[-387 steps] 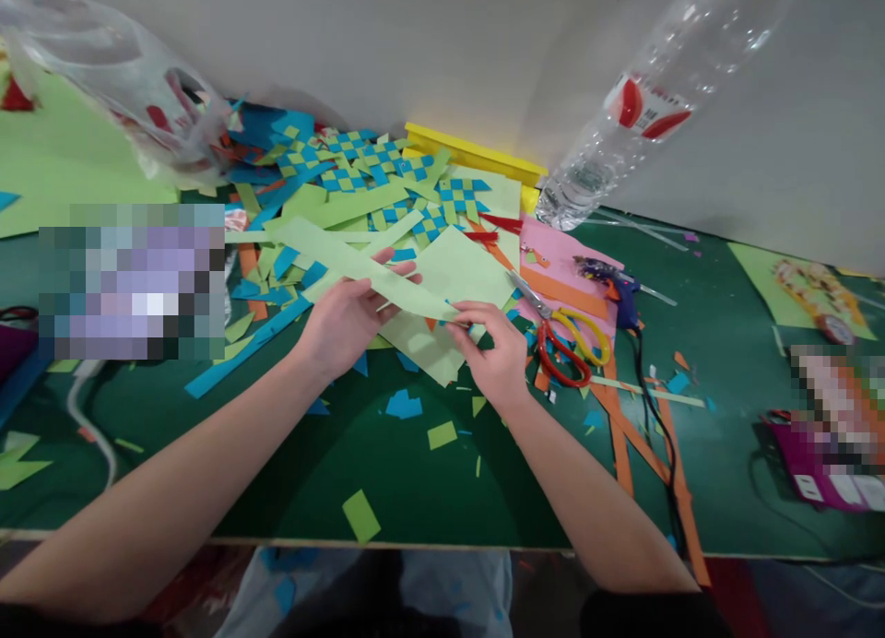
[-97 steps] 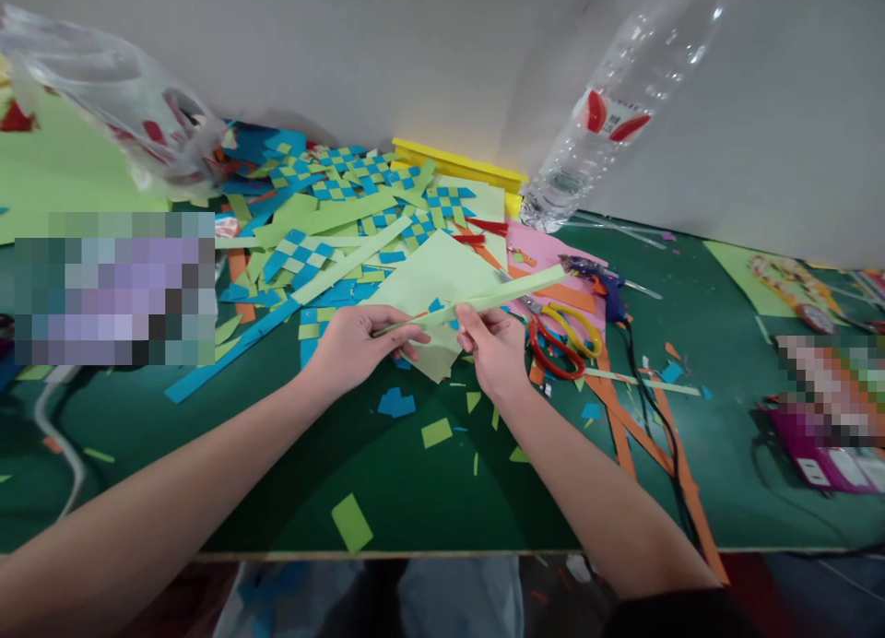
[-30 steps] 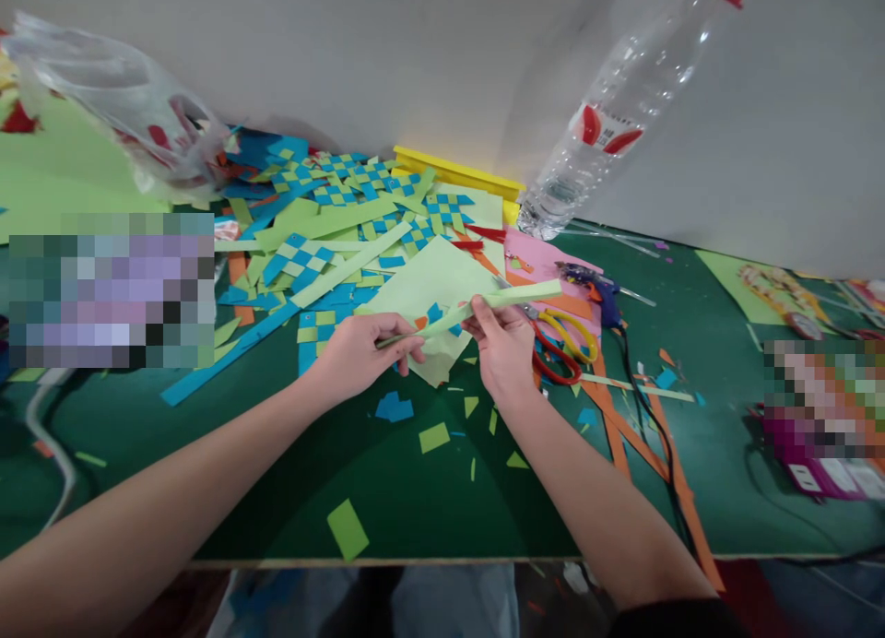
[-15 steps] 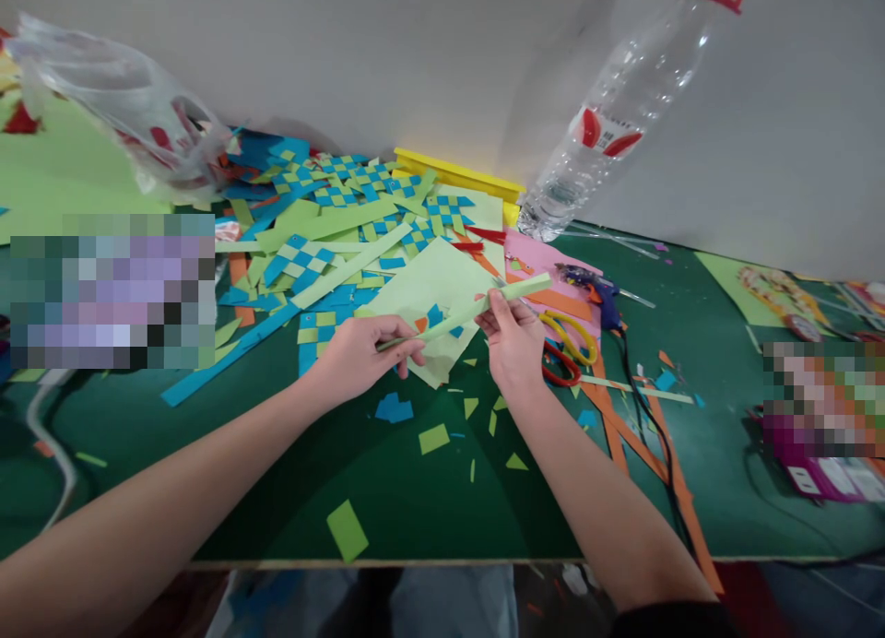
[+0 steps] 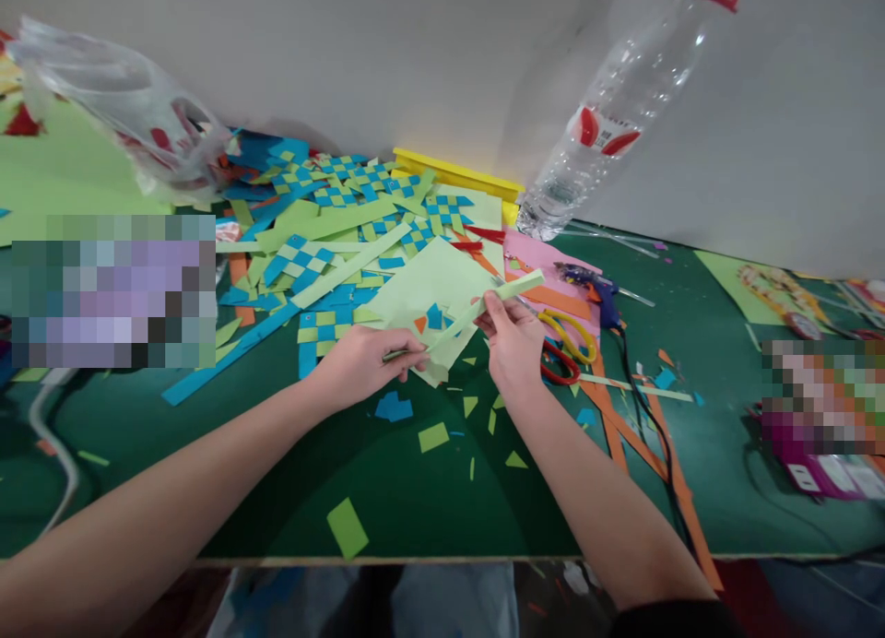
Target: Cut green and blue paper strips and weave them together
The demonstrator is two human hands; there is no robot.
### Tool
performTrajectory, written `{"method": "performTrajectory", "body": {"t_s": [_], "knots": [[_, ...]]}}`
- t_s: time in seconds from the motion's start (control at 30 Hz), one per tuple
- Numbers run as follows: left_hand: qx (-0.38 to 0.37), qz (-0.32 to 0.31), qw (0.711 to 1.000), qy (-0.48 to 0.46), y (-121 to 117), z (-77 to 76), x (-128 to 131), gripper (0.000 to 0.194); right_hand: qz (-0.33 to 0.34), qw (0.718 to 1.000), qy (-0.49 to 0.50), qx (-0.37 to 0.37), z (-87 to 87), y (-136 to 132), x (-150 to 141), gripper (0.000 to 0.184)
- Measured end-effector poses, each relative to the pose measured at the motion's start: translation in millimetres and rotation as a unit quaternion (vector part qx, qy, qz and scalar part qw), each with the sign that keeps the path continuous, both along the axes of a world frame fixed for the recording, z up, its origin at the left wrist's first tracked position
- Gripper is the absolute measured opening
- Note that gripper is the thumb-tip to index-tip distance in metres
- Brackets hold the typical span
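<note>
A long, narrow light-green paper strip [image 5: 453, 330] stretches between my two hands above the table. My left hand [image 5: 370, 363] pinches its lower left end, with the fingers closed. Further up, my right hand [image 5: 510, 334] grips the strip between thumb and fingers, and its free end sticks out to the upper right. Beneath the strip lies a pale green paper sheet [image 5: 435, 274] with small blue and orange scraps on it. Scissors with red and yellow handles [image 5: 563, 363] rest just right of my right hand.
Blue-and-green woven paper pieces [image 5: 300, 262] and loose strips pile up behind my left hand. A clear plastic bottle [image 5: 622, 112] leans at the back right, near a glue gun [image 5: 605, 301] with a black cord. Orange strips [image 5: 640, 449] cross the right side; a plastic bag [image 5: 131, 103] sits back left.
My left hand has shifted slightly down and to the right along the strip. The strip's free end has drawn back a little to the left. My right hand has barely moved.
</note>
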State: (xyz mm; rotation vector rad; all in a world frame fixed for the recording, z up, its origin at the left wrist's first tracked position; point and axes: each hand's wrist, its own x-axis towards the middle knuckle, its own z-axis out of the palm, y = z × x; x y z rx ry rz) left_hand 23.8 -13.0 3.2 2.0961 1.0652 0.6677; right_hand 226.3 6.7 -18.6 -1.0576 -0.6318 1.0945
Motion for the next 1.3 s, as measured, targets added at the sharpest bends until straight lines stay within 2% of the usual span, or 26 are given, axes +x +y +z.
{"method": "performTrajectory", "body": {"t_s": [0.37,0.6,0.87,1.03,1.3], "knots": [[-0.112,0.059,0.991,-0.044,4,10.3,-4,0.025,0.004,0.999,0.012,0.038,6.3,4,5,0.016],[-0.126,0.066,0.989,-0.049,6,11.8,-7,0.026,-0.023,0.998,0.02,0.058,6.5,11,18,0.015],[-0.118,0.1,0.987,-0.033,14,10.4,-15,0.031,-0.046,0.996,-0.03,0.063,6.9,13,24,0.018],[-0.134,0.115,0.98,-0.088,18,5.9,-15,0.033,-0.065,0.994,-0.064,0.058,2.9,15,27,0.022],[-0.103,0.234,0.95,-0.181,24,3.8,-19,0.025,-0.068,0.987,-0.121,0.075,5.5,12,28,0.023]]}}
